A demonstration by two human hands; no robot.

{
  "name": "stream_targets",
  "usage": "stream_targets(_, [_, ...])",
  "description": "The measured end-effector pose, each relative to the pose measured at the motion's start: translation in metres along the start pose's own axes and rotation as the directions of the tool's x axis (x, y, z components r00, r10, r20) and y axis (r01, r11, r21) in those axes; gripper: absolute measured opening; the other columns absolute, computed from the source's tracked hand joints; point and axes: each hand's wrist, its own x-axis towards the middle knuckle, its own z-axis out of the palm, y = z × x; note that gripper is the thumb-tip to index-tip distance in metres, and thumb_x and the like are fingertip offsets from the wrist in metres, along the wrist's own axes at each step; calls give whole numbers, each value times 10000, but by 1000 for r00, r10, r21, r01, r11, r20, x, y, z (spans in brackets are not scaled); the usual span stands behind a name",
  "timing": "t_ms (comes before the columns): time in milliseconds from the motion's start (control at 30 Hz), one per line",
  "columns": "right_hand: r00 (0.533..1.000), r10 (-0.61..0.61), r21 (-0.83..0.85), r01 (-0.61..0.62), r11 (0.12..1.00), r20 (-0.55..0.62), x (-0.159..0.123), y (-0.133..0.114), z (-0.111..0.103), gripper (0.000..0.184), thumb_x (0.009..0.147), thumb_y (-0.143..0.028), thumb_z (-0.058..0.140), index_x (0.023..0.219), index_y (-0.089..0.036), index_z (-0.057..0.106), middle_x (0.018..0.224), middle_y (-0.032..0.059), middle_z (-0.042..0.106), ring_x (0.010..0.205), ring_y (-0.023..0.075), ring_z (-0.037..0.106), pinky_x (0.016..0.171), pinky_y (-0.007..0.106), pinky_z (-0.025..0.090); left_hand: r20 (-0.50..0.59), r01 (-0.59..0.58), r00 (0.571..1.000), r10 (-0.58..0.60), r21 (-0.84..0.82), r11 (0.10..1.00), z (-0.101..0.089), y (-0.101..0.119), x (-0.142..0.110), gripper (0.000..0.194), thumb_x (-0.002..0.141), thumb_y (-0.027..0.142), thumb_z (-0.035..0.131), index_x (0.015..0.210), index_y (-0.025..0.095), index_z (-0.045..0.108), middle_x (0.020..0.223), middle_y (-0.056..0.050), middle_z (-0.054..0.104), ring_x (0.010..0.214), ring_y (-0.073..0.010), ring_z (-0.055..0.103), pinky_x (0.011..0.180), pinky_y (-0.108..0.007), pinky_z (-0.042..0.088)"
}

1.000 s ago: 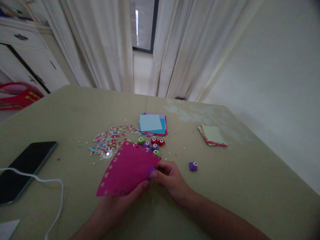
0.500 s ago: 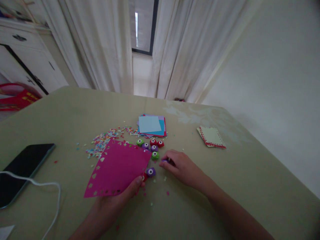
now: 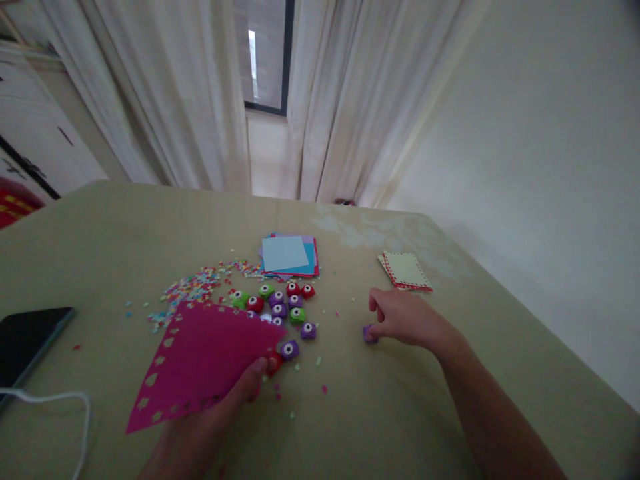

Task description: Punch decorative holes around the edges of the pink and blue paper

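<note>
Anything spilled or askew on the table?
Yes: colourful confetti lies loose on the table rather than in a container, with stray bits right of the left hand. The coloured paper stack is also askew, its sheets turned unevenly. No damage stands out.

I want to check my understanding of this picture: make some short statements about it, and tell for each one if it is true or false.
1. The left hand holds a pink sheet. True.
2. The fingers of the right hand are at a red punch. False: they are at a purple punch.
3. A pale blue sheet tops the paper stack. True.
4. The phone lies at the picture's right edge. False: it lies at the left edge.
5. The confetti is all white. False: it has many colours.
</note>
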Motion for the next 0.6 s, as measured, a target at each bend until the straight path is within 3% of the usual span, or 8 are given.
stream_targets(133, [995,-65,5,64,998,70,11,0,13,361,709,-282,907,1011,-196,729,920,66,746,867,259,668,655,286,363,-59,58,996,-60,-33,998,-2,20,3,338,820,627,706,901,310,790,997,-51,854,1005,-358,797,1021,-554,604])
stream_targets(267, [953,-296,108,301,947,-59,11,-14,16,213,802,-162,772,1006,-188,716,974,61,721,870,221,640,747,298,419,-38,88,995,-92,-83,993,-5,29,4,320,793,601,708,886,309,800,953,-28,857,949,-334,808,1021,-516,606])
stream_targets(367, [878,-415,268,470,841,-237,3,-33,15,196,858,-158,746,1048,-174,703,1040,68,676,906,203,625,817,306,463,20,108,994,-106,-88,990,-4,29,3,348,852,623,663,770,304,774,802,-9,831,796,-287,804,845,-415,660])
stream_targets(467, [800,-489,424,599,679,-347,-8,-58,23,155,920,-227,750,1071,-201,723,1067,64,657,944,197,625,844,307,485,2,90,996,-90,-27,996,-2,27,0,442,858,657,648,613,291,692,685,-5,780,670,-262,759,706,-365,634])
stream_targets(533, [783,-490,517,621,588,-383,-14,-73,32,250,904,-330,806,1111,-217,724,1043,56,671,915,195,630,820,307,496,-17,67,998,-67,-1,998,-1,27,-1,464,863,651,640,571,290,658,634,1,747,629,-253,731,657,-351,607])
stream_targets(600, [796,-445,614,602,510,-411,-18,-85,42,408,852,-427,862,1170,-222,708,1015,49,689,851,185,629,763,294,502,-20,36,999,-37,-33,999,-1,28,-3,421,870,617,639,601,297,674,618,13,728,627,-249,717,668,-347,598])
